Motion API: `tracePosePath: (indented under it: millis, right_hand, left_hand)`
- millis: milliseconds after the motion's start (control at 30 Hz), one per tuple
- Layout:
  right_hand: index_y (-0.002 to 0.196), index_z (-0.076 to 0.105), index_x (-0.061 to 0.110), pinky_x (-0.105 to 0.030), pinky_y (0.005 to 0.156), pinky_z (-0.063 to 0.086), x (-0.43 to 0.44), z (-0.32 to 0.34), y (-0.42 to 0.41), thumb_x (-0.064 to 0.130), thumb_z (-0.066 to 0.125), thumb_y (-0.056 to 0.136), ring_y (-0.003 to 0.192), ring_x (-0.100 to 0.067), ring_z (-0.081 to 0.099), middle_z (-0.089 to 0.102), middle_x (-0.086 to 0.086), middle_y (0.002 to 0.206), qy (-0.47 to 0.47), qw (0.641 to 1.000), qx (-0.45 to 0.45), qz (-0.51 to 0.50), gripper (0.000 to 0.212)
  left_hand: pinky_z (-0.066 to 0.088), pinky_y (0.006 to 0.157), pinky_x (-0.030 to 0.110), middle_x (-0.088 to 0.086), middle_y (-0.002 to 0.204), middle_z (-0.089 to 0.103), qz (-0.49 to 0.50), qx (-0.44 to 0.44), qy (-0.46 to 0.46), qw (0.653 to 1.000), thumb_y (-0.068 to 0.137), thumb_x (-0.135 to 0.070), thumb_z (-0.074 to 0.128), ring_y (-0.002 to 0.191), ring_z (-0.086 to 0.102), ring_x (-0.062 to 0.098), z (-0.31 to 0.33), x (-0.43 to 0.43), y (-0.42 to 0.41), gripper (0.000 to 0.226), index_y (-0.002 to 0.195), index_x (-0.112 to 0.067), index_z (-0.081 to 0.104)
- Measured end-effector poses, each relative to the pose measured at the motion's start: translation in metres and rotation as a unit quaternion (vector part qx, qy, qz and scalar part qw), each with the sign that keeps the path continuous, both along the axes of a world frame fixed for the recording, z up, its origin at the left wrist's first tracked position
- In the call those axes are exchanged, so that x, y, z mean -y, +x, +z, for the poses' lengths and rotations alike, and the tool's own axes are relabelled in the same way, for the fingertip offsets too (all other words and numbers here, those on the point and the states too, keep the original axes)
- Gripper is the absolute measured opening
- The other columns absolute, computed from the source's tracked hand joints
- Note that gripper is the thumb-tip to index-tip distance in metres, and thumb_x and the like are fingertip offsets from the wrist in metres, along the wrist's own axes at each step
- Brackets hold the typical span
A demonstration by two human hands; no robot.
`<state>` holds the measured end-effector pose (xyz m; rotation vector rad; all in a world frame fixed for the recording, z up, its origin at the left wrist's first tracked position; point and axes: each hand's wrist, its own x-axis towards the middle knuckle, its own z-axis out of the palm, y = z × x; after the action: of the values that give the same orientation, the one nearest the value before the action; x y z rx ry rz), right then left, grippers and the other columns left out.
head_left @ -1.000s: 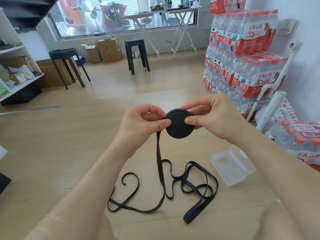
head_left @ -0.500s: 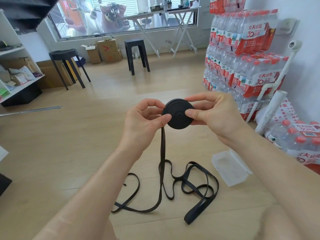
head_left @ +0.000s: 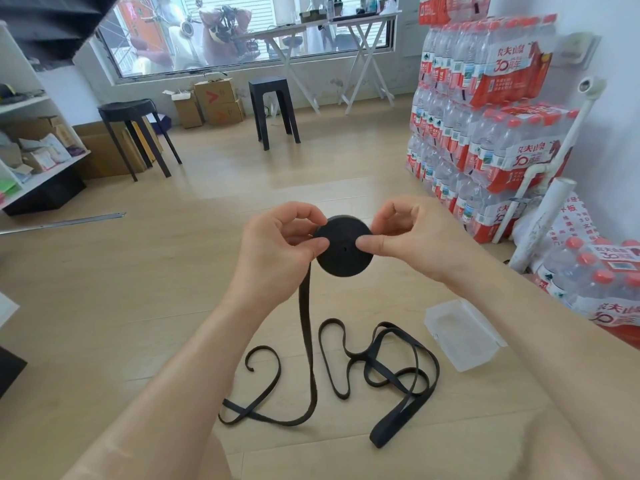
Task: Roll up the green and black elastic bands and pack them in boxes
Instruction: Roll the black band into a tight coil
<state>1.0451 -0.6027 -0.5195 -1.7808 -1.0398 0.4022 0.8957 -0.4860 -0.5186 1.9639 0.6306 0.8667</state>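
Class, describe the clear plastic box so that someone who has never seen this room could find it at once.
Start at the stacked water packs against the right wall. On the wooden floor in front of them, just right of the loose black band, lies the box. It is shallow, clear and colourless, with its lid open, unlike the red-labelled water packs beside it.

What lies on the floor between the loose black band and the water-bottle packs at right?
Only the open clear plastic box, as the head view shows.

A square black stool (head_left: 268,85) stands between cartons (head_left: 216,95) and stacked water packs (head_left: 485,143).
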Motion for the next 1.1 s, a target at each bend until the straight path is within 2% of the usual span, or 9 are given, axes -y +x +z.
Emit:
tracePosePath:
  millis: [100,300,433,533,667,800,867,967,1100]
  right_hand:
    - [0.078,0.062,0.02,-0.023,0.065,0.047,0.001,0.002,-0.003,0.024,0.083,0.073,0.064,-0.007,0.059,0.068,0.006,0.074,-0.035,0.995,0.088,0.028,0.022]
    - [0.103,0.065,0.023,-0.018,0.056,0.052,0.001,0.003,-0.009,0.018,0.08,0.077,0.057,-0.011,0.067,0.07,0.005,0.086,-0.046,0.991,0.097,0.083,0.03]
    - [0.098,0.074,0.022,-0.012,0.053,0.045,-0.003,0.0,-0.011,0.018,0.076,0.081,0.054,-0.009,0.064,0.072,0.004,0.082,-0.08,0.983,0.114,0.118,0.017]
    - [0.091,0.073,0.02,-0.015,0.053,0.048,-0.004,0.0,-0.009,0.016,0.076,0.081,0.055,-0.004,0.063,0.07,0.004,0.078,-0.079,0.985,0.122,0.097,0.011]
    - [0.091,0.071,0.015,-0.026,0.057,0.058,-0.002,0.002,-0.004,0.011,0.076,0.081,0.057,-0.014,0.069,0.071,-0.003,0.077,-0.042,0.994,0.085,0.056,0.012]
    - [0.093,0.071,0.014,-0.036,0.063,0.061,-0.001,0.001,-0.002,0.009,0.074,0.083,0.061,-0.018,0.071,0.069,-0.002,0.081,-0.038,0.995,0.075,0.054,0.012]
    - [0.094,0.07,0.013,-0.039,0.065,0.061,-0.002,0.001,-0.002,0.01,0.074,0.083,0.063,-0.019,0.071,0.069,-0.001,0.084,-0.041,0.996,0.063,0.057,0.013]
    - [0.097,0.068,0.015,-0.035,0.066,0.061,-0.001,0.003,-0.005,0.011,0.074,0.083,0.065,-0.02,0.072,0.069,-0.003,0.088,-0.053,0.995,0.035,0.081,0.015]
    - [0.1,0.069,0.028,-0.027,0.061,0.06,0.0,0.004,-0.012,0.011,0.075,0.082,0.062,-0.02,0.072,0.07,-0.003,0.087,-0.06,0.991,0.043,0.114,0.025]
  left_hand:
    - [0.058,0.073,0.025,0.0,0.078,0.073,-0.014,-0.039,0.028,0.999,0.077,0.006,0.07,0.072,0.069,0.012,0.002,-0.003,-0.003,0.032,0.079,-0.025,0.066]
    - [0.056,0.074,0.019,-0.006,0.08,0.07,-0.049,-0.104,0.051,0.992,0.078,0.008,0.067,0.076,0.068,0.004,0.003,-0.003,-0.004,0.038,0.075,-0.029,0.066]
    - [0.056,0.074,0.02,-0.005,0.082,0.07,-0.058,-0.12,0.068,0.989,0.077,0.008,0.067,0.078,0.068,0.006,0.0,-0.002,-0.003,0.038,0.074,-0.031,0.064]
    - [0.055,0.07,0.018,-0.004,0.078,0.071,-0.043,-0.103,0.052,0.992,0.075,0.005,0.072,0.072,0.068,0.005,-0.001,-0.002,-0.002,0.032,0.073,-0.026,0.065]
    - [0.056,0.067,0.022,0.003,0.072,0.072,-0.026,-0.029,-0.025,0.999,0.071,-0.004,0.08,0.067,0.069,0.013,0.0,-0.005,0.0,0.017,0.072,-0.014,0.067]
    - [0.058,0.074,0.036,0.009,0.072,0.072,-0.045,-0.039,-0.054,0.997,0.075,-0.002,0.076,0.069,0.069,0.023,0.0,-0.009,-0.001,0.015,0.075,-0.01,0.064]
    - [0.058,0.074,0.038,0.01,0.07,0.071,-0.049,-0.042,-0.057,0.996,0.076,0.002,0.074,0.067,0.068,0.021,0.001,-0.009,-0.001,0.016,0.074,-0.01,0.064]
    - [0.056,0.068,0.03,0.004,0.065,0.071,-0.029,-0.04,-0.03,0.998,0.074,0.006,0.074,0.06,0.065,0.012,0.002,-0.009,-0.002,0.018,0.071,-0.008,0.064]
    - [0.054,0.061,0.022,-0.006,0.059,0.068,-0.034,-0.038,0.011,0.999,0.071,0.007,0.075,0.058,0.064,0.008,0.002,-0.005,-0.001,0.02,0.068,-0.01,0.065]
